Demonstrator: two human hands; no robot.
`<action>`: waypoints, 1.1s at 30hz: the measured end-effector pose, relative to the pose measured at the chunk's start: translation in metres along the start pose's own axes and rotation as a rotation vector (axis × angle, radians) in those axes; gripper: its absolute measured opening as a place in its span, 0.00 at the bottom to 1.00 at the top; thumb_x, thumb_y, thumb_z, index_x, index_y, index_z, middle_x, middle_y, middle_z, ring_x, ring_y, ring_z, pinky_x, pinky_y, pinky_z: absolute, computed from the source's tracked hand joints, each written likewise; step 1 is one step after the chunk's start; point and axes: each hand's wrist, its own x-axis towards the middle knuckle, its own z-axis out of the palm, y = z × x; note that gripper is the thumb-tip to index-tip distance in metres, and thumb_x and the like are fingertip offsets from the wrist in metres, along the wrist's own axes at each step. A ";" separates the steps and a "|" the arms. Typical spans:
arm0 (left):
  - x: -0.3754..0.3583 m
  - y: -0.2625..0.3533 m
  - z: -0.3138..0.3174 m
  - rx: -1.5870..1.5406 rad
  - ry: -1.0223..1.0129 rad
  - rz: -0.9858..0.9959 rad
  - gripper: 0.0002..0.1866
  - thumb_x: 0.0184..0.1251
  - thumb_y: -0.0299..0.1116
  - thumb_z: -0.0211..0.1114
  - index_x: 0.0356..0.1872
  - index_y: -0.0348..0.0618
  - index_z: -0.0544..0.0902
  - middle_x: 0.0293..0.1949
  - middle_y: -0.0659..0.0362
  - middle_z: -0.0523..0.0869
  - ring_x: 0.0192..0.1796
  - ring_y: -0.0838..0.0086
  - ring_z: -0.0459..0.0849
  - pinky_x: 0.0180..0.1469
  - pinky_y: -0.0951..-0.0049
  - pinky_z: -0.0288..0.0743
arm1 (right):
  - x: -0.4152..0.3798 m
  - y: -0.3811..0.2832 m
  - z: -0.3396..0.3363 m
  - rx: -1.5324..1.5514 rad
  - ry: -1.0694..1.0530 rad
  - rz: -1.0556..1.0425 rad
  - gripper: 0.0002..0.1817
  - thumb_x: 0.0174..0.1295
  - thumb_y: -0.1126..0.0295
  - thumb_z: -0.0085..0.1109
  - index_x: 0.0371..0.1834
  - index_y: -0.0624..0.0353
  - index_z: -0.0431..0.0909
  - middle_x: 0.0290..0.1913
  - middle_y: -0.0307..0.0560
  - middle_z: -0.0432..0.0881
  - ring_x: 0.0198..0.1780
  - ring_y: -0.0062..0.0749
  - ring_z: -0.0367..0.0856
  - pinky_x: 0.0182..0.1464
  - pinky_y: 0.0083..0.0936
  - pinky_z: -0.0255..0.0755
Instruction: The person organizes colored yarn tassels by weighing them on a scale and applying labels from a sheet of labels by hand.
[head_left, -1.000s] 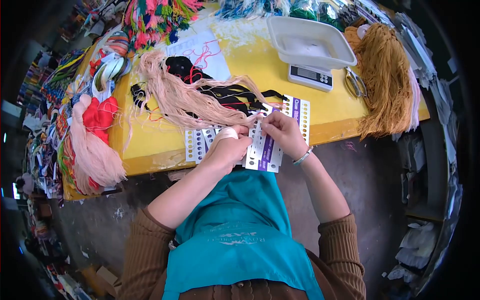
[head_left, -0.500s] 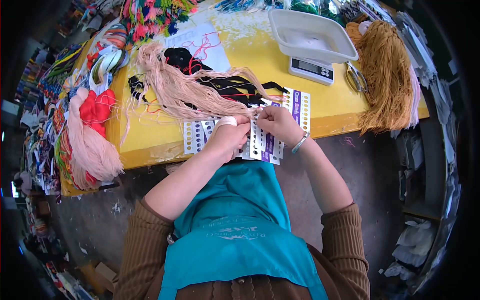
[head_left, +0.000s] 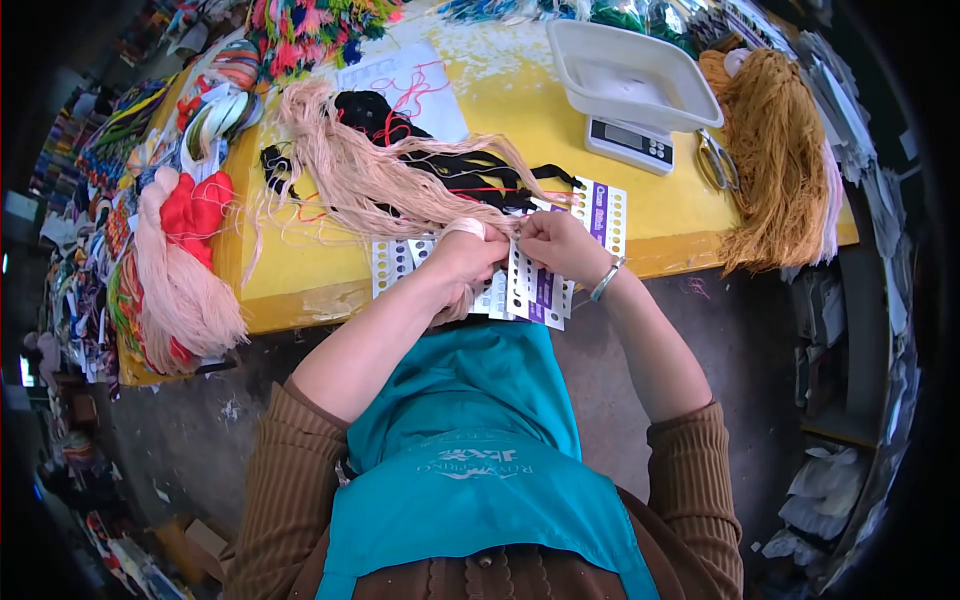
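A long bundle of beige-pink embroidery thread (head_left: 350,170) lies across the table and runs to my hands. My left hand (head_left: 468,255), with a white wrap on a finger, is closed around the bundle's near end. Close beside it, my right hand (head_left: 565,245) is pinched at the top of a white and purple cross-stitch thread card (head_left: 545,290) with rows of holes. Thread meets the card's upper edge between my fingers; the fingertips partly hide that spot. More hole-punched cards (head_left: 600,215) lie beneath and behind my hands. Black thread (head_left: 440,150) with red strands lies under the beige bundle.
A white kitchen scale (head_left: 628,142) carries a plastic tub (head_left: 640,85) at the back right. Scissors (head_left: 715,160) lie beside a brown thread hank (head_left: 775,160). Pink (head_left: 185,300) and red (head_left: 200,215) hanks hang over the yellow table's (head_left: 300,300) left edge.
The view has shifted slightly. Both hands stay close together at the card's top, the left fingers a little more curled in. The card still hangs below the right hand.
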 end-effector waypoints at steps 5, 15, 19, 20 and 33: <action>-0.004 -0.001 -0.001 0.308 0.105 0.114 0.06 0.59 0.28 0.61 0.31 0.37 0.84 0.24 0.60 0.84 0.22 0.79 0.77 0.24 0.76 0.68 | -0.006 -0.004 0.002 -0.012 0.023 0.047 0.07 0.62 0.72 0.60 0.33 0.65 0.77 0.24 0.38 0.79 0.24 0.14 0.74 0.26 0.16 0.67; -0.021 -0.004 -0.015 -0.089 0.057 0.165 0.04 0.65 0.28 0.62 0.32 0.41 0.83 0.25 0.67 0.80 0.21 0.84 0.74 0.24 0.83 0.67 | -0.005 -0.001 0.013 -0.102 0.113 -0.012 0.11 0.58 0.68 0.68 0.35 0.63 0.77 0.26 0.37 0.81 0.27 0.14 0.76 0.28 0.15 0.70; -0.016 -0.008 -0.025 -0.294 -0.107 0.078 0.04 0.65 0.29 0.64 0.36 0.41 0.84 0.21 0.70 0.75 0.18 0.90 0.65 0.18 0.87 0.54 | -0.009 -0.006 0.009 0.023 0.104 -0.003 0.13 0.57 0.66 0.70 0.35 0.63 0.77 0.24 0.35 0.79 0.25 0.13 0.74 0.28 0.16 0.69; -0.017 -0.006 -0.024 -0.305 -0.112 0.068 0.04 0.65 0.29 0.64 0.36 0.41 0.84 0.20 0.71 0.73 0.18 0.92 0.62 0.17 0.87 0.51 | -0.010 -0.010 0.009 0.023 0.103 -0.002 0.13 0.57 0.66 0.70 0.35 0.63 0.77 0.24 0.35 0.79 0.25 0.13 0.74 0.28 0.16 0.69; -0.013 -0.001 -0.002 0.251 -0.066 0.198 0.11 0.69 0.35 0.58 0.35 0.41 0.85 0.18 0.65 0.78 0.23 0.84 0.74 0.26 0.78 0.66 | -0.006 -0.001 0.008 0.121 0.085 0.027 0.19 0.65 0.57 0.64 0.43 0.64 0.77 0.32 0.43 0.86 0.34 0.18 0.82 0.35 0.18 0.74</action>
